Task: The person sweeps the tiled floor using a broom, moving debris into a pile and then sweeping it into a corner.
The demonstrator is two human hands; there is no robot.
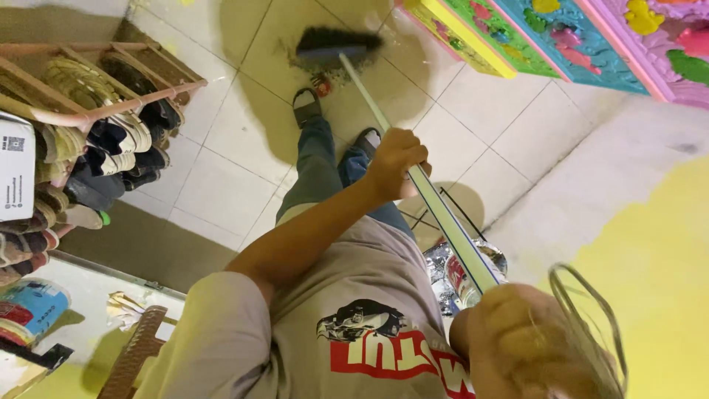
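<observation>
The fingers of the left hand, at frame centre, are closed around the pale broom handle part-way down its length; this mid-shaft grip appears to serve as the steering point for the head. The right hand, lower right and blurred by closeness to the camera, sits at the upper end of the handle; its fingers appear wrapped around it, though the blur hides the detail. The handle runs diagonally from lower right to upper centre; the dark broom head rests on the tiled floor at top centre, bristles down beside a patch of dust and a small red scrap; both sandalled feet stand just behind it. A shoe rack fills the left edge; brightly coloured carved panels lean at upper right; a bin with a shiny liner lies below the handle.
</observation>
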